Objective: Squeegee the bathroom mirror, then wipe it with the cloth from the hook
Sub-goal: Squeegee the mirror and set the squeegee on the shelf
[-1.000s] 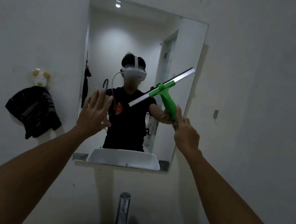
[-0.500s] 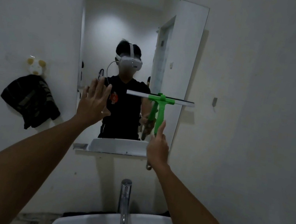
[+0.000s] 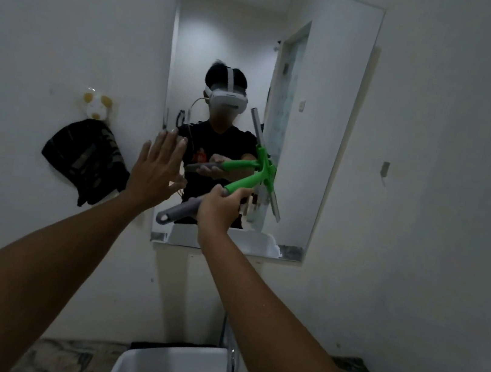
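No text, label, brand, number or sign can be read anywhere in the view. The headset (image 3: 229, 100) reflected in the mirror (image 3: 328, 70) carries a faint dark mark across its front, too blurred to make out, and the small red emblem on the chest of the reflected black shirt (image 3: 212, 145) is likewise illegible.

We've got a green plastic squeegee with a grey grip (image 3: 247, 183) up against the frameless rectangular wall mirror (image 3: 325, 70), blade standing nearly upright on the glass's lower right part, handle slanting down to the left. The dark striped cloth (image 3: 85, 158) hangs bunched on the little white animal-shaped wall hook (image 3: 96, 106), just left of the mirror.
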